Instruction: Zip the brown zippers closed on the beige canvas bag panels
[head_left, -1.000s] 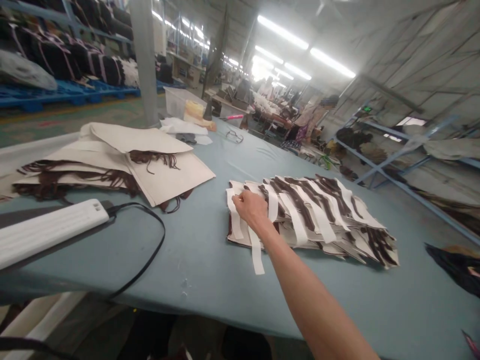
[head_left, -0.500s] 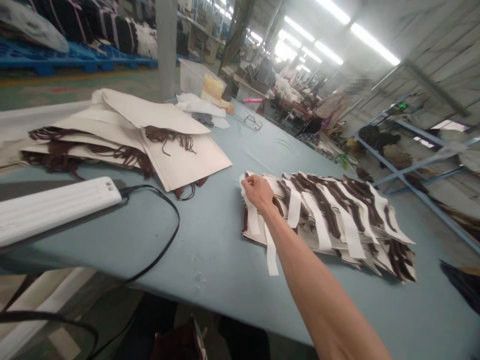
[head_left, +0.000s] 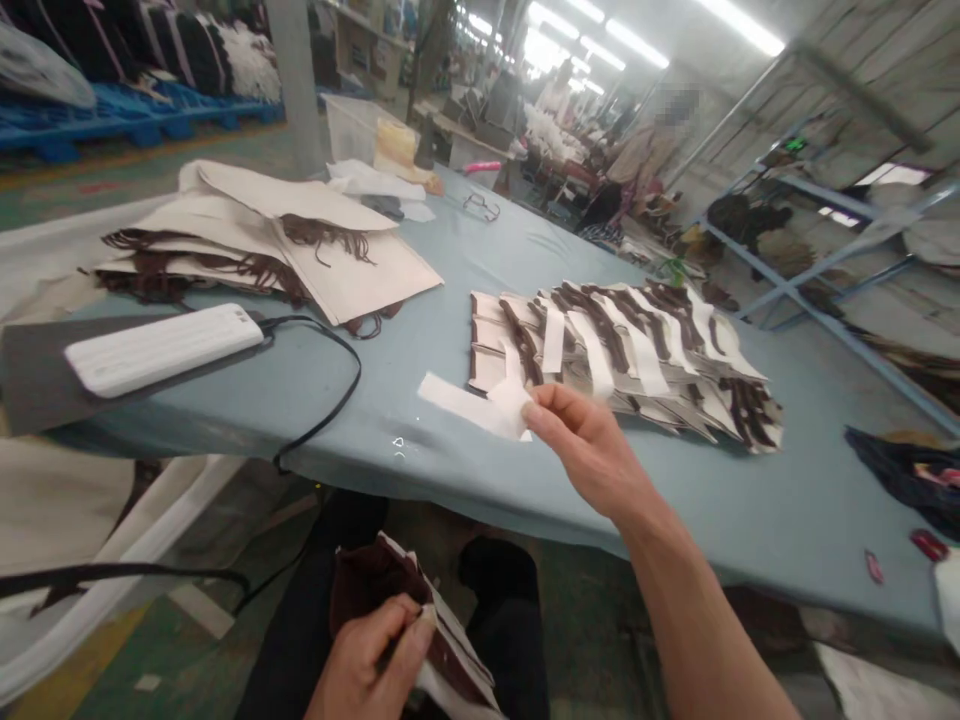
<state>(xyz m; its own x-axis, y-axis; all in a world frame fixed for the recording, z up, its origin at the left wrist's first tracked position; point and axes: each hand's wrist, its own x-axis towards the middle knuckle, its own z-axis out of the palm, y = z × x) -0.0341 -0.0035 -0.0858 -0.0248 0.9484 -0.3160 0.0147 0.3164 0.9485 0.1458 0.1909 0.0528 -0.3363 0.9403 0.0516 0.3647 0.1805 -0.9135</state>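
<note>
My right hand pinches a couple of white strips between thumb and fingertips, just above the blue-green table. Behind it lies an overlapping row of cream-and-brown fabric pieces, with more white strips across several of them. Low in the view, my left hand grips the edge of a pouch-like cream piece with a dark brown inside, held over my lap. Part of that piece is hidden by the hand and cut off by the frame's bottom.
Cream panels with brown fringes are piled at the left of the table. A long white device with a black cable lies nearer. Glasses and a clear bin are at the back. A person stands farther off.
My right hand has drawn back toward me from the left end of the row, bringing white strips with it. My left hand has come into view on the brown-lined piece.
</note>
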